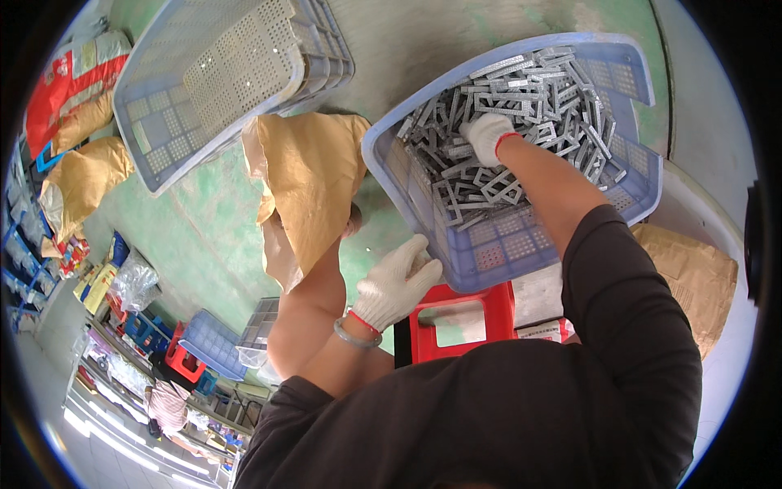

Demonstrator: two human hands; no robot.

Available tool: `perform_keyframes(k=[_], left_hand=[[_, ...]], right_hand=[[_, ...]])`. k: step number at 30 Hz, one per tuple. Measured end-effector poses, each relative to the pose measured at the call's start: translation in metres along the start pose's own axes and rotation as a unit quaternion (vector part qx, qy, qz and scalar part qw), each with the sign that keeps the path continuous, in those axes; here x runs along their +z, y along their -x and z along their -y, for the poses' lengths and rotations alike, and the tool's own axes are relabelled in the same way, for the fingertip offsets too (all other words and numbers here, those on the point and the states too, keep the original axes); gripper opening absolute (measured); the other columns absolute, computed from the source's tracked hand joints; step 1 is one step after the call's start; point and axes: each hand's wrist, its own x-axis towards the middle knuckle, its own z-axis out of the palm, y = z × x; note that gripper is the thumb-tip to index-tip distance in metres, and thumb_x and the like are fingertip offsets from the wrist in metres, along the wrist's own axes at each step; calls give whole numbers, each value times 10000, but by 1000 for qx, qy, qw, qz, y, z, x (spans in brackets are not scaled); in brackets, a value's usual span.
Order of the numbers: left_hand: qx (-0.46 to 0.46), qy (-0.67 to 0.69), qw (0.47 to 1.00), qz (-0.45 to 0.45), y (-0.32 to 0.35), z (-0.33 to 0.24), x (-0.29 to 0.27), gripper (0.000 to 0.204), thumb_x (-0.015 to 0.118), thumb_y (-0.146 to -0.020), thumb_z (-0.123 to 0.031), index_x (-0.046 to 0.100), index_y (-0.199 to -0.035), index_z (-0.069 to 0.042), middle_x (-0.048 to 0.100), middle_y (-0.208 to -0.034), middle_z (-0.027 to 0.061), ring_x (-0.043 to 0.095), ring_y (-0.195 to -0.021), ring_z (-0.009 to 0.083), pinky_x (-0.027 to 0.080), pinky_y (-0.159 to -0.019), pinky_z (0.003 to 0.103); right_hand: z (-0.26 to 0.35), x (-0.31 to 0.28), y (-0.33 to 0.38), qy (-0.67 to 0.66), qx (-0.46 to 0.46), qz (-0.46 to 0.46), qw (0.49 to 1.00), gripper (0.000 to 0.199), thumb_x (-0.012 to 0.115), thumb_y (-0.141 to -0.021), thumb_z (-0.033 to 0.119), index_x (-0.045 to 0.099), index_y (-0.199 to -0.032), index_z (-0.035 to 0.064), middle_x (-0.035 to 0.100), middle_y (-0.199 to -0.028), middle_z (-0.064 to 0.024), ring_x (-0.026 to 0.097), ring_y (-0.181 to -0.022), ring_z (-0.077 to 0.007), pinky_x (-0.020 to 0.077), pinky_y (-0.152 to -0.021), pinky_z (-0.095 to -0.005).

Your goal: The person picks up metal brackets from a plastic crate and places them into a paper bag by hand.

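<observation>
Many grey rectangular metal frames [562, 98] lie heaped in a blue-grey plastic basket [521, 244] in front of me on the right. My right hand [489, 137], in a white knitted glove with a red cuff, reaches into the heap. Its fingers curl down among the frames; what they grip is hidden. My left hand [397, 281], gloved alike and with a bracelet at the wrist, is just outside the basket's near left corner. Its fingers are apart and nothing shows in them. Whether it touches the basket rim I cannot tell.
A second perforated basket [236, 81] stands at the far left. Brown paper [314, 175] covers my left leg. A red plastic stool [464, 318] is under the near basket edge. A brown paper sack [692, 277] lies at right; sacks [77, 81] and shelves line the left.
</observation>
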Motion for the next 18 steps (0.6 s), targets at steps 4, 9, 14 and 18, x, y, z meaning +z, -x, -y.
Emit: perform_keyframes(k=[4,9,14,18], left_hand=[[-2,19,1000,-4,5,3,-2,560,676,-930,-277,503,-1362,35,630,-953,82,599,-869,115,501,-792,273],[2,24,999,-27,8,0,-6,576,672,-933,-289,501,-1357,60,664,-1096,105,631,-991,131,501,-875,271],[100,131,979,-119,21,-3,9,609,677,-937,-283,472,-1395,62,635,-1244,147,591,-1135,174,476,-978,323],[270,18,928,-257,80,-81,41,785,793,-834,-313,432,-1416,70,601,-1272,209,591,-1162,260,474,-989,363]], right_hand=[[-13,-14,20,-139,48,-10,989,562,789,-649,158,626,-1161,-7,704,-1024,-227,680,-1005,-381,547,-866,-441],[-30,15,67,-665,90,-97,735,748,827,-582,146,563,-1230,-117,685,-1091,-232,667,-1022,-307,508,-919,-389],[6,-14,160,-881,17,-46,470,648,640,-681,-133,522,-1291,51,665,-1034,-97,660,-1007,-266,559,-839,-463],[55,-35,244,-915,-128,-95,371,511,630,-733,-111,542,-1223,4,671,-1010,-144,689,-960,-326,581,-838,-480]])
